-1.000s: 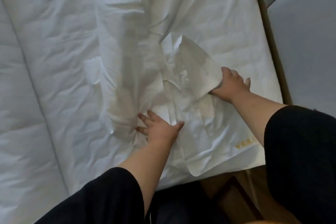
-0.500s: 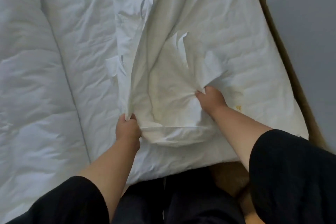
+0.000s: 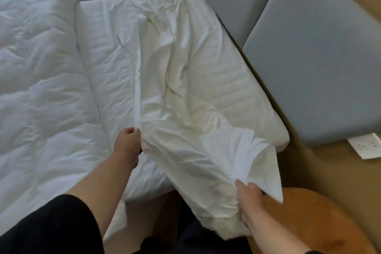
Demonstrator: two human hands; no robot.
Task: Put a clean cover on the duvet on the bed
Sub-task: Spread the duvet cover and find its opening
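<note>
Two hands: left hand (image 3: 127,144) is gripping the cover (image 3: 185,130) hem; right hand (image 3: 250,198) is pinching its corner.
Cover: is lying across the bed (image 3: 41,88) toward twelve o'clock.
Technique: is needing even tension.

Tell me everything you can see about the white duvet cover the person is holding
The duvet cover is plain white, thin woven-looking cloth, heavily creased and bunched. It runs from a crumpled heap at the far end of the bed down to the near edge, where it is lifted off the mattress. The left hand pinches a long straight hemmed edge; the right hand grips the near end, where a loose corner flap hangs over. Its middle lies on the quilted white bedding.
</note>
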